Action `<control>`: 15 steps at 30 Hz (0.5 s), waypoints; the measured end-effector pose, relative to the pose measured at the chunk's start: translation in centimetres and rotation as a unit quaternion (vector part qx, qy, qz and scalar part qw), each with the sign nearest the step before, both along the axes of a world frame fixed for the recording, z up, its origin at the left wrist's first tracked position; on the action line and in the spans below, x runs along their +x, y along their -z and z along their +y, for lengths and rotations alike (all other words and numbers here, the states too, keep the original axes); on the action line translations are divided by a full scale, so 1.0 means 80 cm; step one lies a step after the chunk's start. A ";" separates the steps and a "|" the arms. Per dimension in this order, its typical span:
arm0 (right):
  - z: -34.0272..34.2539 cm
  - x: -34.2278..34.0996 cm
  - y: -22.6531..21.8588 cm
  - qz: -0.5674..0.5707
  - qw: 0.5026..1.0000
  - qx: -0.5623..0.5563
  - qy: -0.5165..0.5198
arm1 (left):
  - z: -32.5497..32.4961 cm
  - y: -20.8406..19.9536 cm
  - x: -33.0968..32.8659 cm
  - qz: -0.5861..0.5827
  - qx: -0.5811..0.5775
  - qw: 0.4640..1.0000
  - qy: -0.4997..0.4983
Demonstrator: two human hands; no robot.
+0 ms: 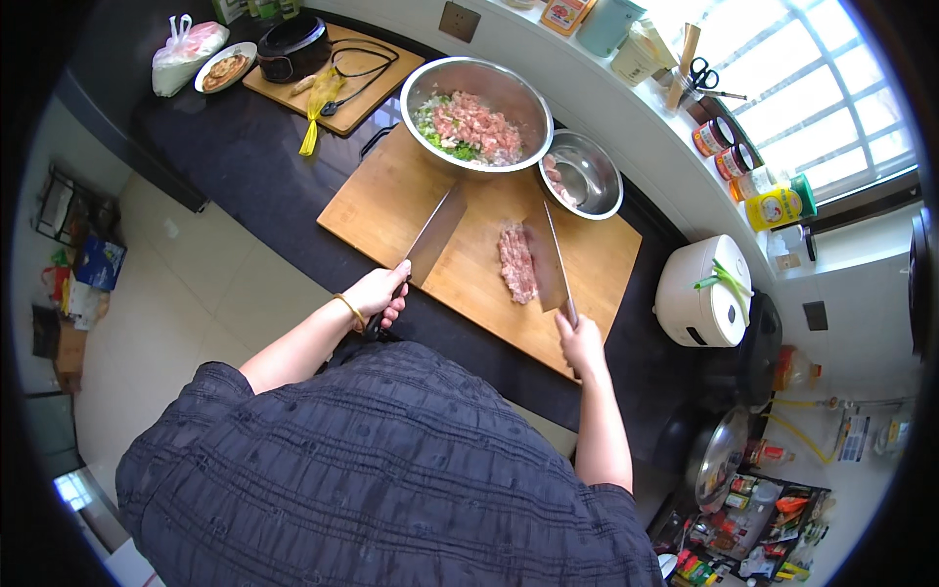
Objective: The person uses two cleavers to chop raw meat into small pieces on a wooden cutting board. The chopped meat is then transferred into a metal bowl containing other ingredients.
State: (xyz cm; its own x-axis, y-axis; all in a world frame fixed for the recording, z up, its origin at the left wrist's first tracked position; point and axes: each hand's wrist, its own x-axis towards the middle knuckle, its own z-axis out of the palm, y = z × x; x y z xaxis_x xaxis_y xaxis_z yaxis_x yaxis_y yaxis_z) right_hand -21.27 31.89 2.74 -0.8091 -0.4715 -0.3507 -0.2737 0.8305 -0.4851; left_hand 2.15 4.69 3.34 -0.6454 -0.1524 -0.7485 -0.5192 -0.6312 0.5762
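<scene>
My left hand [380, 296] is closed round the black handle of a cleaver [437, 233], its broad blade over the left part of a wooden cutting board [377, 210]. In my right hand [581, 344] is a second cleaver [550, 256], its blade along the right side of a flattened strip of minced meat [515, 264]. Whether that blade touches the meat I cannot tell. Beyond the blades, a large steel bowl [541, 110] holds pink minced meat [476, 127] and chopped greens [458, 147]. Beside it, a smaller steel bowl [594, 176] holds a few pieces of meat.
A white rice cooker [693, 284] with green onion [726, 286] on its lid stands right of the board. At the far left are a black pot [293, 49], a cable on another board [391, 78], a plate of food [225, 68] and a plastic bag [186, 57]. Jars line the windowsill.
</scene>
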 end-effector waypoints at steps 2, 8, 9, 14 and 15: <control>-0.013 0.018 -0.029 0.073 0.997 -0.041 0.002 | 0.001 -0.002 0.000 -0.003 -0.002 1.000 0.002; 0.001 0.005 -0.012 0.036 0.999 0.033 -0.009 | 0.001 -0.003 -0.004 0.005 0.000 1.000 0.011; -0.006 0.009 -0.038 0.032 0.999 0.031 -0.020 | 0.001 -0.001 -0.003 0.004 -0.002 1.000 0.013; -0.001 0.028 0.001 0.114 0.992 -0.057 0.011 | 0.002 -0.003 -0.008 -0.005 0.002 1.000 0.021; -0.007 0.026 -0.002 0.094 0.991 0.100 -0.011 | 0.001 -0.003 -0.011 -0.005 0.001 1.000 0.023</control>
